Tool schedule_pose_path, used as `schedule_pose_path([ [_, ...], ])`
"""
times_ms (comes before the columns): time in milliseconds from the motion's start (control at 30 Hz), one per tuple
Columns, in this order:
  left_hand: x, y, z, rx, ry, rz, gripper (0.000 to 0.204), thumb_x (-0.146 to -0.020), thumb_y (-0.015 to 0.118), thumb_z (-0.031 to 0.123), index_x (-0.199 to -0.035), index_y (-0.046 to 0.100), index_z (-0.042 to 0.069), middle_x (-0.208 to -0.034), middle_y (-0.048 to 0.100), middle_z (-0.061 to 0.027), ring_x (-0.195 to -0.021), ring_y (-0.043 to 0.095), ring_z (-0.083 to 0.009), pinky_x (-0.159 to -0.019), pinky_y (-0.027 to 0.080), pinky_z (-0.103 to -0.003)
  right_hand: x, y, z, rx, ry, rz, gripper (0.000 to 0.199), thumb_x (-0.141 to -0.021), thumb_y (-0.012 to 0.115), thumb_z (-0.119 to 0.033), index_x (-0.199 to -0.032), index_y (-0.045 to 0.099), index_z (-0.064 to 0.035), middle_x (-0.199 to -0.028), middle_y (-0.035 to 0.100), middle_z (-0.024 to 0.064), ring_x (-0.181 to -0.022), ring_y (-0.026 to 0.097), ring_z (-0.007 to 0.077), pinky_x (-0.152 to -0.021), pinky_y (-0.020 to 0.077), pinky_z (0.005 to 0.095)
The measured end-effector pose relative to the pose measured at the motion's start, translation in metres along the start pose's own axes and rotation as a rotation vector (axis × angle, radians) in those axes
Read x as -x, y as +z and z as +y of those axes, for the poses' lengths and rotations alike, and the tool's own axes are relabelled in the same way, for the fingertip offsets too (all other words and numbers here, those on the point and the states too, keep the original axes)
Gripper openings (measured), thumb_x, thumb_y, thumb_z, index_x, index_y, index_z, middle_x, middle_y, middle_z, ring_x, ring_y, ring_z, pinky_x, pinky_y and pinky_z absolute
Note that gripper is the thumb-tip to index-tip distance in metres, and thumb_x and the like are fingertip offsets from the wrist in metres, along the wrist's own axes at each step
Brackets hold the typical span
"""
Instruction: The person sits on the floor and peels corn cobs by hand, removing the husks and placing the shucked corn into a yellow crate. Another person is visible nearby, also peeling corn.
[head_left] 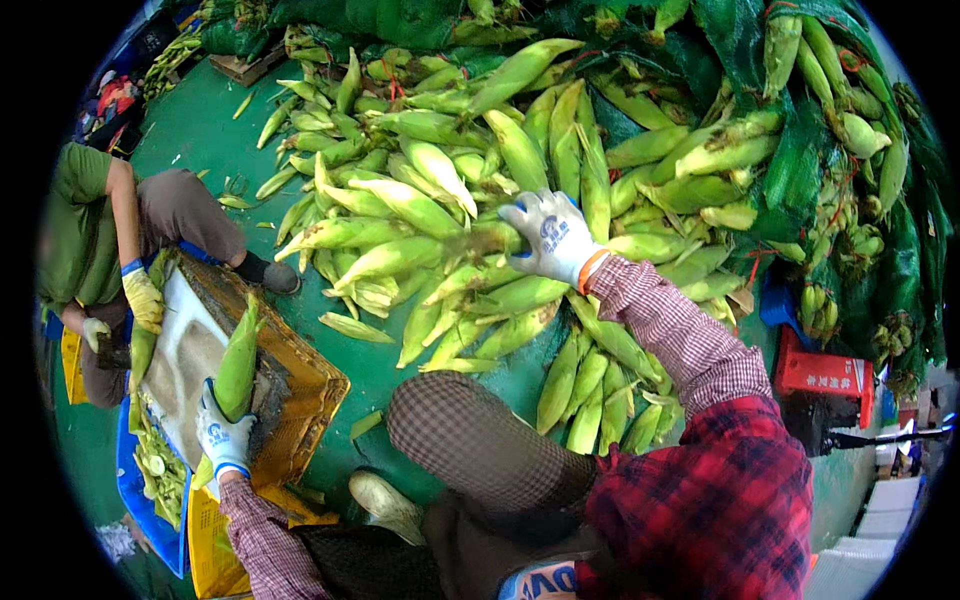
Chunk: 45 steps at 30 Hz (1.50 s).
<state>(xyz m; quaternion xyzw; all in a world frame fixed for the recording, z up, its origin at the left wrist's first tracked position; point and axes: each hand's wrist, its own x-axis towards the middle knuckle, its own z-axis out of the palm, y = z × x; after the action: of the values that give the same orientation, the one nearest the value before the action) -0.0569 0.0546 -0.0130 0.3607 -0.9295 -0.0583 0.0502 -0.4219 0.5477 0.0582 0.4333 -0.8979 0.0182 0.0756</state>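
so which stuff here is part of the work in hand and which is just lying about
In use:
- left hand gripping a corn ear over the orange crate
- right hand reaching into the corn pile

Lying about:
- red crate
- green net sacks
- loose husk leaves on the floor

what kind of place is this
Probably a produce sorting or packing floor for corn. A big heap of husked-on corn ears lies on a green floor, green mesh sacks of corn stand behind, and gloved workers trim ears over plastic crates.
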Motion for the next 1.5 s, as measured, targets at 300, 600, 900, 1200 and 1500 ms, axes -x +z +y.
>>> schedule_pose_path([
  [300, 0.014, -0.003, 0.014, -0.056, -0.02, 0.068, 0.099, -0.062, 0.086, 0.025, -0.149, 0.041, 0.01, -0.142, 0.053, -0.0186, -0.129, 0.051, -0.0372, -0.11, 0.039, -0.045, 0.052, 0.106, -0.081, -0.608, 0.208, 0.064, 0.075, -0.071, 0.081, -0.047, -0.133, 0.057, -0.0116, -0.133, 0.057, 0.0193, -0.124, 0.053, 0.038, -0.105, 0.0438, 0.0449],
  [600, 0.019, -0.018, 0.028, -0.116, -0.045, 0.074, 0.089, -0.064, 0.086, 0.029, -0.143, 0.047, 0.011, -0.131, 0.058, -0.0157, -0.122, 0.055, -0.0328, -0.104, 0.043, -0.044, 0.068, 0.135, -0.12, -0.495, 0.26, -0.076, 0.073, -0.079, 0.073, -0.057, -0.133, 0.058, -0.0105, -0.129, 0.063, 0.0153, -0.12, 0.057, 0.0349, -0.103, 0.0453, 0.0437],
  [900, 0.015, -0.029, 0.018, -0.141, -0.105, 0.062, 0.073, -0.071, 0.078, 0.027, -0.138, 0.054, 0.014, -0.127, 0.061, -0.0114, -0.12, 0.056, -0.0308, -0.102, 0.044, -0.043, 0.071, 0.105, -0.104, -0.522, 0.525, -0.052, 0.067, -0.079, 0.075, -0.055, -0.121, 0.066, -0.0025, -0.117, 0.069, 0.0215, -0.107, 0.065, 0.0383, -0.096, 0.0499, 0.0422],
  [1200, 0.016, -0.043, -0.02, -0.386, -0.288, 0.367, 0.069, -0.076, 0.073, 0.025, -0.142, 0.053, 0.014, -0.145, 0.051, -0.0194, -0.138, 0.043, -0.0355, -0.115, 0.032, -0.048, 0.022, 0.042, -0.106, -0.35, -0.101, 0.467, 0.057, -0.085, 0.059, -0.003, -0.14, 0.057, -0.0187, -0.12, 0.07, 0.0122, -0.091, 0.07, 0.029, -0.082, 0.0539, 0.043],
  [1500, 0.032, -0.076, 0.139, 0.134, 0.637, 0.469, 0.102, -0.073, 0.082, 0.043, -0.153, 0.032, 0.003, -0.156, 0.037, -0.019, -0.142, 0.035, -0.0412, -0.118, 0.028, -0.051, -0.078, 0.009, -0.23, -0.598, -0.229, 0.464, 0.051, -0.089, 0.055, -0.001, -0.138, 0.057, -0.016, -0.11, 0.071, 0.0144, -0.08, 0.073, 0.0285, -0.078, 0.061, 0.0359],
])
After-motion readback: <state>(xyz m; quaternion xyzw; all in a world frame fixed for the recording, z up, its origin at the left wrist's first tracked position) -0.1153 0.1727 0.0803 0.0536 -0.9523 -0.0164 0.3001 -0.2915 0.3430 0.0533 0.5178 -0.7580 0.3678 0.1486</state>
